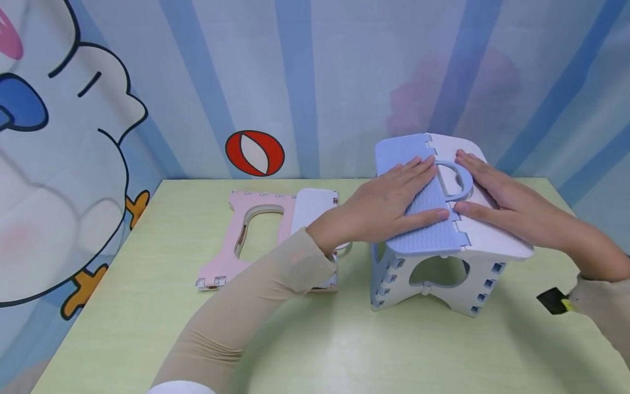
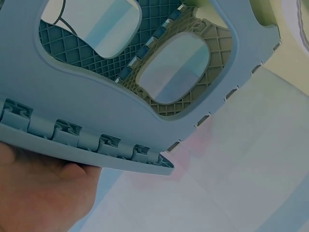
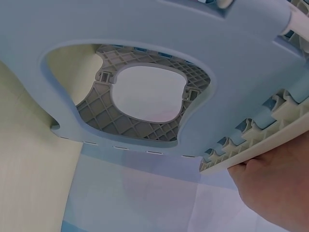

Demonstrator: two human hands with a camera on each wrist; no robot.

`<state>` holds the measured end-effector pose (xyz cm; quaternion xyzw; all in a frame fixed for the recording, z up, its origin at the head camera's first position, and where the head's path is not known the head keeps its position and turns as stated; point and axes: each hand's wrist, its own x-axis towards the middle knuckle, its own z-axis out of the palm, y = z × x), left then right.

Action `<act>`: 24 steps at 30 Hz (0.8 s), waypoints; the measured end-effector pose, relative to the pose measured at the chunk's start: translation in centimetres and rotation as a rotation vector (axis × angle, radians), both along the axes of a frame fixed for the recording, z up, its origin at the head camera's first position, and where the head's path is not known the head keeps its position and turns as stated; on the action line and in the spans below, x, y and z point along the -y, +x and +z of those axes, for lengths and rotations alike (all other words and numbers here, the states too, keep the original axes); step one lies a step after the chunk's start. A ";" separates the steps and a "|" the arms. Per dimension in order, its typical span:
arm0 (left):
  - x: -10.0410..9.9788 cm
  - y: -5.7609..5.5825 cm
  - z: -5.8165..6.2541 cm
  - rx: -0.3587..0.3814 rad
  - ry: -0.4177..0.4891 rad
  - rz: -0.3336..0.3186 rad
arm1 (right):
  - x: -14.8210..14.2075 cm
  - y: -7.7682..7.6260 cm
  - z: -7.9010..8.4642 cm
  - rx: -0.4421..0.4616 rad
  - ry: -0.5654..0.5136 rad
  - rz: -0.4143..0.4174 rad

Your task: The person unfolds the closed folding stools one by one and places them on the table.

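Observation:
A blue and white folding step stool [image 1: 453, 268] stands unfolded on the table's right half. My left hand [image 1: 389, 200] lies flat with straight fingers on the blue half of its top. On the white half rests my right hand [image 1: 512, 202], fingers extended toward the blue carry handle [image 1: 465, 189] at the middle seam. From below, the left wrist view shows a blue side panel [image 2: 87, 106] with the left hand [image 2: 43, 193] at the seat's edge. The right wrist view shows the stool's open inside and the right hand [image 3: 275, 179] against the white seat half.
A pink and white folding stool [image 1: 221, 262] lies folded flat on the pale green table [image 1: 133, 306], partly behind the left forearm. A striped blue curtain backdrop [image 1: 344, 82] with cartoon figures rises behind the table. A small black tag [image 1: 552, 301] sticks out by the right sleeve.

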<state>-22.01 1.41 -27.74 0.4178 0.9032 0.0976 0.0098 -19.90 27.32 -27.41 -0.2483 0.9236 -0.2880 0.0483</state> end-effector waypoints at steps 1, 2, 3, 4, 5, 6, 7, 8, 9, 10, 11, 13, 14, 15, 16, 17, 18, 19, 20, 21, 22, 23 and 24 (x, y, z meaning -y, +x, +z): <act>0.0 0.0 0.0 0.002 -0.004 0.000 | 0.0 0.0 0.0 -0.003 0.004 0.000; 0.0 0.0 0.1 0.003 -0.008 0.001 | 0.0 0.0 0.0 -0.007 0.009 0.000; 0.0 0.0 0.1 0.005 -0.012 0.001 | 0.0 0.0 0.0 -0.010 0.014 0.000; 0.0 0.1 0.1 0.006 -0.016 0.001 | 0.0 0.0 0.0 -0.014 0.018 0.000; 0.0 0.1 0.1 0.006 -0.020 0.002 | 0.0 0.0 0.1 -0.017 0.023 0.000; 0.0 0.1 0.2 0.005 -0.024 0.002 | 0.0 0.0 0.1 -0.019 0.027 0.000; 0.0 0.1 0.2 0.004 -0.028 0.003 | 0.1 0.0 0.1 -0.019 0.032 -0.001; 0.0 0.1 0.2 0.003 -0.031 0.003 | 0.1 0.0 0.1 -0.020 0.037 -0.002; 0.0 0.1 0.2 0.003 -0.034 0.004 | 0.1 0.0 0.1 -0.022 0.041 -0.002; 0.0 0.1 0.2 0.002 -0.037 0.004 | 0.1 0.0 0.1 -0.023 0.045 -0.002; -0.1 0.1 0.2 0.001 -0.040 0.005 | 0.1 0.0 0.1 -0.025 0.050 -0.002; -0.1 0.1 0.3 0.000 -0.046 0.006 | 0.1 0.1 0.2 -0.027 0.056 -0.001; -0.1 0.1 0.3 -0.001 -0.048 0.007 | 0.1 0.1 0.2 -0.028 0.058 -0.001; -0.1 0.1 0.3 -0.002 -0.051 0.008 | 0.1 0.1 0.2 -0.027 0.060 0.000; -0.1 0.1 0.3 -0.003 -0.052 0.007 | 0.1 0.1 0.2 -0.027 0.062 -0.001; -0.1 0.1 0.3 -0.003 -0.053 0.006 | 0.1 0.1 0.2 -0.026 0.064 -0.001; -0.1 0.1 0.3 -0.002 -0.053 0.005 | 0.1 0.1 0.2 -0.024 0.064 -0.002; -0.2 0.1 0.3 -0.001 -0.053 0.005 | 0.1 0.1 0.2 -0.024 0.066 -0.004; -0.2 0.1 0.3 0.000 -0.053 0.005 | 0.1 0.1 0.2 -0.024 0.067 -0.004; -0.2 0.1 0.3 0.002 -0.053 0.004 | 0.0 0.1 0.2 -0.024 0.068 -0.005; -0.2 0.1 0.3 0.003 -0.053 0.004 | 0.0 0.1 0.2 -0.025 0.068 -0.005; -0.2 0.1 0.3 0.005 -0.053 0.004 | 0.0 0.1 0.2 -0.025 0.067 -0.005; -0.2 0.1 0.3 0.005 -0.053 0.004 | 0.0 0.1 0.2 -0.025 0.065 -0.005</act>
